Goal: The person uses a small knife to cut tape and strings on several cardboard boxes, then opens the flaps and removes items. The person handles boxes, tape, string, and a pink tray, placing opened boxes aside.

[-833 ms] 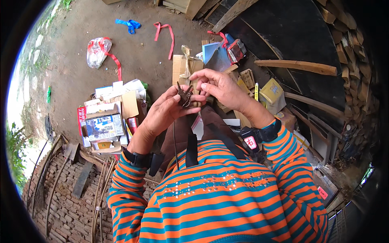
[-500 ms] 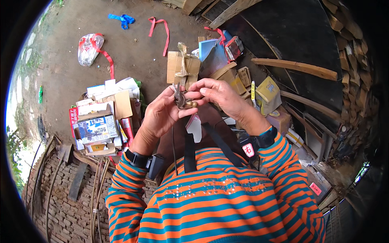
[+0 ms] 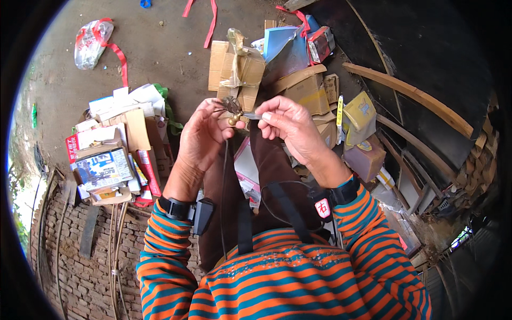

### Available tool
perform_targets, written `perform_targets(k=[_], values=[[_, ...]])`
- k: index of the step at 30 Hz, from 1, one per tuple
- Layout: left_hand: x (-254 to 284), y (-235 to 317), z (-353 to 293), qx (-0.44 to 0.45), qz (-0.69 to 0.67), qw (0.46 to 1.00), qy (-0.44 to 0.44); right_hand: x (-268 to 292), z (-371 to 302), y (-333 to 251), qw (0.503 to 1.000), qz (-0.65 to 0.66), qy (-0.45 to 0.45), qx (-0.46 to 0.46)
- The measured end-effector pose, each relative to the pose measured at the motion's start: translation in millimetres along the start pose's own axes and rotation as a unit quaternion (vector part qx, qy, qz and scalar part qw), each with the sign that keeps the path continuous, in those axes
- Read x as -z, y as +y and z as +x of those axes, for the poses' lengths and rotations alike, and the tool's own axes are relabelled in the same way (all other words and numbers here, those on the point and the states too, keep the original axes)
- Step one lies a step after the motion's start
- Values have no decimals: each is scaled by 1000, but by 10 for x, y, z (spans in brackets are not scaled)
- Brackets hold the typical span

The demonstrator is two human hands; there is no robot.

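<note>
My left hand [image 3: 198, 133] is closed round a small bunch of keys [image 3: 230, 103], with dark metal pieces and a rounded brass pendant [image 3: 233, 119] hanging at its fingertips. Facing it, my right hand [image 3: 295, 129] pinches the right end of a thin, flat silver piece [image 3: 250, 116] between thumb and forefinger. The piece reaches across to the bunch; whether it is a key or a small blade I cannot tell. Both hands are held up in front of my dark trousers, just nearer than a flattened, taped cardboard bundle [image 3: 246, 72] on the ground.
A stack of flattened boxes and paper [image 3: 109, 165] lies at left, beside a brick surface [image 3: 80, 250]. Cartons [image 3: 306, 96], a yellow package [image 3: 358, 113] and wooden planks [image 3: 410, 96] crowd the right. A clear plastic bag [image 3: 92, 48] with red ribbon lies on bare ground farther off.
My hands have moved a little apart, and the thin silver piece now shows between them, in my right fingers. The whole view has shifted, with ground things sitting higher and the left-hand ones farther left.
</note>
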State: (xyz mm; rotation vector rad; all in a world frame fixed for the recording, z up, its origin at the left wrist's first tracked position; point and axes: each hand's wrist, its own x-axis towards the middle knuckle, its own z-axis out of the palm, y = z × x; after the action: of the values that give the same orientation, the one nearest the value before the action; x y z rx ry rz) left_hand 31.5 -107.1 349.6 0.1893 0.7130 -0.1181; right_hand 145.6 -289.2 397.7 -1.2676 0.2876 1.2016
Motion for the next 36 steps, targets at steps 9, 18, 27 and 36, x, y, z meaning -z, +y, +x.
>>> perform_targets(k=[9, 18, 27, 36], values=[[57, -428, 294, -311, 773, 549, -65, 420, 210, 356, 998, -42, 24, -33], [199, -857, 416, 38, 322, 946, 11, 543, 381, 585, 988, -127, 48, 77], [342, -937, 412, 67, 329, 940, 67, 599, 414, 858, 953, -275, 77, 104], [574, -1023, 348, -39, 487, 870, 69, 489, 403, 957, 865, -466, 48, 180]])
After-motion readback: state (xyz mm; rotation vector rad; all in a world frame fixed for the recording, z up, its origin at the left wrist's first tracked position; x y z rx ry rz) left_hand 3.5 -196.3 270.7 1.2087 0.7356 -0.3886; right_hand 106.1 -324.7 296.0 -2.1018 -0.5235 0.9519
